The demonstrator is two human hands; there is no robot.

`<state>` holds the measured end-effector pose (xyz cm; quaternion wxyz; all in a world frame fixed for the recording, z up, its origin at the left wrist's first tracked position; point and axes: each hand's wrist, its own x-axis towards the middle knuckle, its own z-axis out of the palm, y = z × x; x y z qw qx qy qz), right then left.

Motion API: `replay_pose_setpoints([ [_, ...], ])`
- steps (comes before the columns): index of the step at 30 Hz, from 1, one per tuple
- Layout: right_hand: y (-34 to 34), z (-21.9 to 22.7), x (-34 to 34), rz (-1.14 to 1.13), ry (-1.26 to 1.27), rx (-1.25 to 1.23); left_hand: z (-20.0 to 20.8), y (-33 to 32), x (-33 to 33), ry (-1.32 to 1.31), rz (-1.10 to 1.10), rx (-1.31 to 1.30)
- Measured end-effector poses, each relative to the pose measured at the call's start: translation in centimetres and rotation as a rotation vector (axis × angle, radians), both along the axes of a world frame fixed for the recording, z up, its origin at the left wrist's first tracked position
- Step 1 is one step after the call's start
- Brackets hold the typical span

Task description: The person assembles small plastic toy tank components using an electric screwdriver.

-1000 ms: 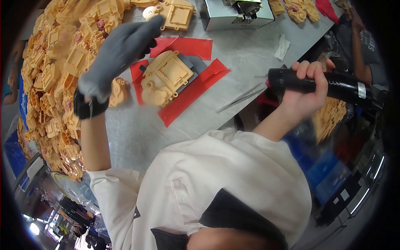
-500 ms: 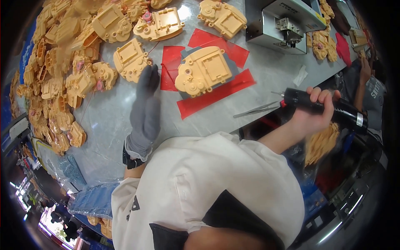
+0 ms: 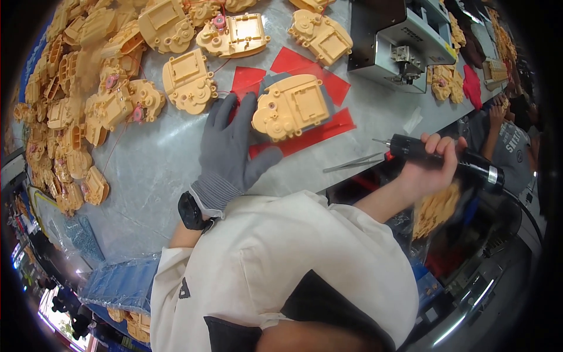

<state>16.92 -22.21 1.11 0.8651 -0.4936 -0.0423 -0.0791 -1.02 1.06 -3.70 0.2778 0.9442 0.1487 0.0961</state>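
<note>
A yellow plastic housing [image 3: 293, 105] sits on a grey block that red tape [image 3: 316, 136] surrounds on the table. My left hand [image 3: 231, 146], in a grey glove, is just left of that housing with its fingers spread and nothing in it. Bare and raised at the right, my right hand [image 3: 431, 161] is wrapped round a black electric screwdriver [image 3: 448, 157], whose bit points left. Below the screwdriver's tip lie metal tweezers [image 3: 355, 162] near the table edge. Another yellow housing [image 3: 189, 82] rests beyond my left fingertips.
Many yellow housings [image 3: 73, 117] are heaped along the left, some with thin red wires. A metal machine [image 3: 393, 53] stands at the back right. A red cloth [image 3: 471, 87] lies past it, and another person [image 3: 510, 138] is at the far right. A blue plastic-wrapped crate [image 3: 120, 284] is at lower left.
My left hand has turned, spread its fingers and moved right toward the housing on the block. The screwdriver in my right hand has shifted slightly left and down in the view.
</note>
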Motion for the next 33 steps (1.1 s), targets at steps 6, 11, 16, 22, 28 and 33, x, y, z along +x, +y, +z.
replay_pose_setpoints([
  [6, 1.8, 1.5, 3.6, -0.012, -0.248, -0.043, 0.6, -0.4, 1.5, -0.086, -0.062, 0.050],
  [11, 2.7, 3.1, 6.4, -0.071, -0.332, -0.073, 0.5, -0.5, -1.4, -0.090, -0.020, -0.068],
  [16, 5.0, 3.8, 8.1, 0.029, -0.492, -0.043, 3.6, -1.7, -1.9, -0.235, 0.109, -0.210],
  [22, 9.2, 4.8, 6.9, -0.122, -0.355, -0.313, 1.5, -2.2, 2.4, -0.322, -0.016, 0.008],
  [28, 5.9, 3.3, 4.4, 0.245, -0.422, -0.202, -2.4, -1.6, 1.6, -0.348, 0.062, -0.149],
  [33, 8.2, 4.3, -3.3, 0.574, -0.540, -0.193, -2.1, -1.2, 0.8, -0.325, 0.062, -0.178],
])
